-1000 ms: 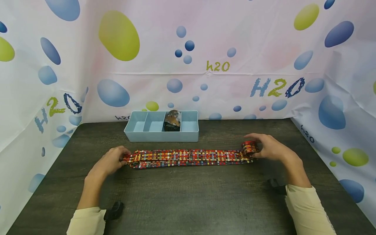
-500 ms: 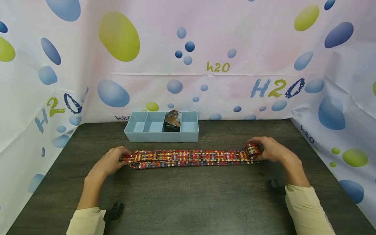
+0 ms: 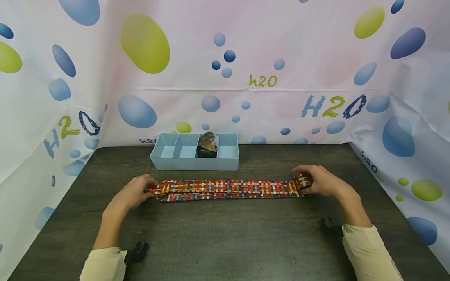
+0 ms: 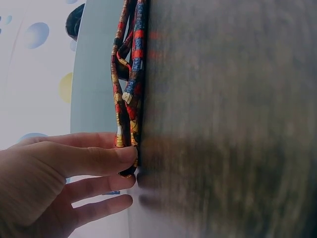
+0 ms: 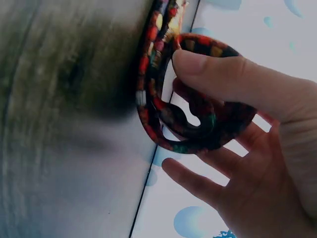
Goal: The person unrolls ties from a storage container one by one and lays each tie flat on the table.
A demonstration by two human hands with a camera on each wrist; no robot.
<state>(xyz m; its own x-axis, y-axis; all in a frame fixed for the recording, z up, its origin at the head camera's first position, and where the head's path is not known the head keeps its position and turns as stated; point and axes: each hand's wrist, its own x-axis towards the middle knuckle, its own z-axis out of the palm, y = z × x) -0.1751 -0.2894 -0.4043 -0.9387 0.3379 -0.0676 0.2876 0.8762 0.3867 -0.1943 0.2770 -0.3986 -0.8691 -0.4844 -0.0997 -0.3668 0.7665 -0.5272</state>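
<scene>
A necktie [image 3: 228, 187] with a red, yellow and blue woven-look pattern lies folded lengthwise across the table. Its left end is pinched between the thumb and fingers of my left hand [image 3: 131, 193]; the left wrist view shows the thumb [image 4: 124, 154] pressing the layers on edge. At the other end the tie is coiled into a loose roll [image 5: 148, 111], standing on its edge. My right hand [image 3: 325, 181] holds this roll, thumb on the near side, and the fingers behind it are partly hidden.
Behind the tie stands a light blue divided box [image 3: 197, 164]. One of its compartments holds a rounded brown and black bundle [image 3: 207, 145] with pale patches. A white printed sheet [image 3: 197, 58] rises behind and beside the dark wooden table [image 3: 225, 238].
My right hand turns the roll slightly at the tie's right end, its fingers shifting over the top. My left hand keeps its pinch in place. The box stays where it was.
</scene>
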